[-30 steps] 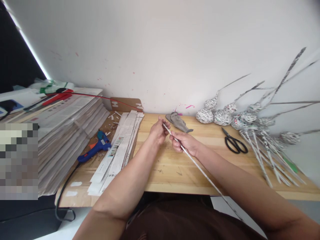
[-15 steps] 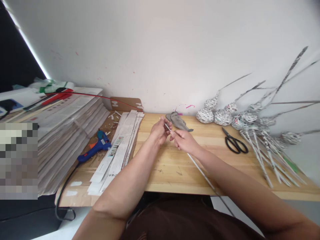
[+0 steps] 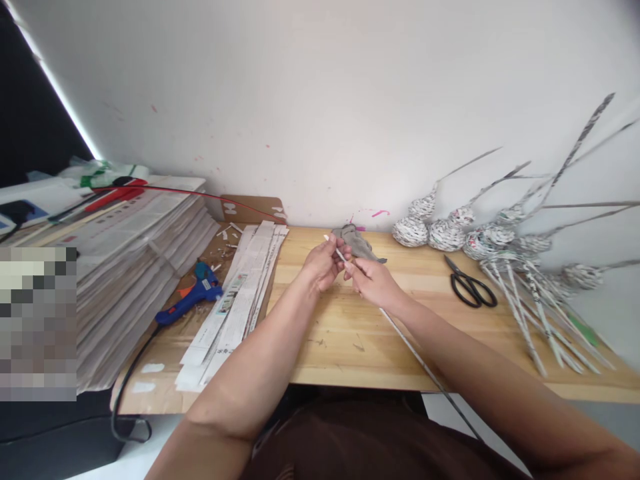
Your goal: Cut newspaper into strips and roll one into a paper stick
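Note:
Between my two hands runs a thin rolled paper stick, its tip just past my left fingers and its long tail slanting down to the right past the table edge. My left hand is closed around the stick near the tip. My right hand pinches it a little lower, with the fingers of both hands nearly touching. Just behind my hands lies a crumpled grey cloth on the wooden table.
Left are newspaper strips, a blue glue gun with a black cord, paper scraps and a tall newspaper stack. On the right lie black-handled scissors, several woven paper gourds and a bundle of paper sticks. A white wall stands behind.
Both hands have shifted slightly to the right. More of the paper stick's tip shows beyond my left fingers, and both hands still hold it.

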A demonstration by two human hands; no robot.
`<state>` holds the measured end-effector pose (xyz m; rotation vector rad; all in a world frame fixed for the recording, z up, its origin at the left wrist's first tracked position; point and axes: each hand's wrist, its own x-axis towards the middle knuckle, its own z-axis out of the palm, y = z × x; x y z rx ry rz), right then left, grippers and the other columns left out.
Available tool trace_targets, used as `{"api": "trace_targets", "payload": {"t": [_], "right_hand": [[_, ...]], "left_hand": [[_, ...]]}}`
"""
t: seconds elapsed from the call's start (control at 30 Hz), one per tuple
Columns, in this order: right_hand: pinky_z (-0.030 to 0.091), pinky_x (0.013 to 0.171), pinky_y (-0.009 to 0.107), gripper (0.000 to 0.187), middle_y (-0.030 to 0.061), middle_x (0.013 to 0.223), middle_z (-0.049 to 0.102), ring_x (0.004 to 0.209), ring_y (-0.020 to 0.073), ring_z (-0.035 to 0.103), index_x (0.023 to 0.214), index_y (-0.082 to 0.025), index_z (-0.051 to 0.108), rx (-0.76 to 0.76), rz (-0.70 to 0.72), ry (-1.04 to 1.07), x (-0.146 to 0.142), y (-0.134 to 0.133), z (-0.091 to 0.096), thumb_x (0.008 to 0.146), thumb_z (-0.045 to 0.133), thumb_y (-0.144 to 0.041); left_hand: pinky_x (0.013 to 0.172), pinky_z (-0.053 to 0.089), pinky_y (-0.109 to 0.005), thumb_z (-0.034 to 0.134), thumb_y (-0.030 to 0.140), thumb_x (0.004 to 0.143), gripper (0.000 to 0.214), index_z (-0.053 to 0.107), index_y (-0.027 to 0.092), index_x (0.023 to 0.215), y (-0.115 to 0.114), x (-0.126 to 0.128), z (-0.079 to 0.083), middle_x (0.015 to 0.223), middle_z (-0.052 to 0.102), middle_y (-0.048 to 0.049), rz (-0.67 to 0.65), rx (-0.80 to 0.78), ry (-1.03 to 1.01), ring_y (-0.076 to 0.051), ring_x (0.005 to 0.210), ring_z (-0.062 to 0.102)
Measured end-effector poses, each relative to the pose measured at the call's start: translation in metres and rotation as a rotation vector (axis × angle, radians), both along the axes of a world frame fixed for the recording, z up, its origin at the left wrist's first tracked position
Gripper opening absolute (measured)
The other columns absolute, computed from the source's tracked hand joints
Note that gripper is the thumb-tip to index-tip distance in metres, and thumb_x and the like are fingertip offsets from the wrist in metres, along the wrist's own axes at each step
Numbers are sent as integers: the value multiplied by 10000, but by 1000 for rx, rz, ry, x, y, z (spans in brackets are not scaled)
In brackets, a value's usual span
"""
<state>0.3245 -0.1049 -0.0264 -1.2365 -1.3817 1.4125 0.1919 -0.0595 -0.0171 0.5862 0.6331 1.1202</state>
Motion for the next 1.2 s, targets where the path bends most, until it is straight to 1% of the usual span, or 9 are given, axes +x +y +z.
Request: {"api": "trace_targets", "payload": {"t": [0.17,0.23,0.4,0.57,0.73,0.8,0.93,1.03,1.2], "right_hand": [[301,356,226,494,-94,425,361,346,81,321,718,-212,502,-93,90,59,-1,0,5,765,574,-699],[316,357,226,506,-89,428,384,349,84,348,729,-206,508,-109,104,67,-1,-1,6,761,572,-706],[338,376,194,484,-64,429,482,363,71,409,743,-181,546,-41,14,41,0,-3,2,741,656,-653],[334,369,201,471,-65,416,462,356,75,380,729,-188,530,-88,28,87,6,-7,4,772,616,-649],[288,370,194,448,-86,407,402,356,70,328,736,-200,485,-182,90,175,13,-16,15,769,621,-626],[268,370,194,437,-92,402,383,353,71,311,741,-205,473,-215,124,217,16,-20,19,777,615,-618],[232,368,195,407,-97,393,356,341,69,282,724,-208,453,-291,208,336,20,-28,24,825,594,-576],[226,371,197,387,-93,401,356,343,71,288,717,-204,463,-275,229,373,21,-34,27,859,572,-547],[214,374,210,348,-92,388,350,334,84,289,708,-211,457,-299,294,418,21,-42,30,881,545,-500]], "left_hand": [[444,403,-174,567,330,908,244,564,137,759,-2,0,1,658,634,-34,-20,10,3,-91,519,552],[436,407,-179,579,339,899,246,567,139,756,-2,0,0,675,641,-35,-30,17,10,-92,515,549],[446,427,-162,590,297,896,218,615,118,774,0,0,-3,666,620,-23,-47,35,42,-84,545,563],[532,489,-141,622,164,868,102,683,87,894,-2,-3,1,622,599,8,-126,72,29,-48,517,546],[667,546,-146,610,41,836,173,707,75,975,-8,-5,6,657,647,-15,-208,84,26,-65,619,630],[694,553,-149,608,10,824,193,709,71,977,-10,-4,9,684,665,-27,-210,71,8,-71,643,650],[661,553,-138,617,-25,798,175,698,88,903,-18,0,15,705,685,-33,-175,30,-20,-83,659,679],[656,557,-143,644,-20,780,140,679,98,847,-25,2,20,717,689,-31,-145,7,-14,-101,687,697],[708,567,-155,646,-3,787,124,669,103,849,-40,-3,25,771,700,-41,-128,-9,-28,-115,752,712]]}}
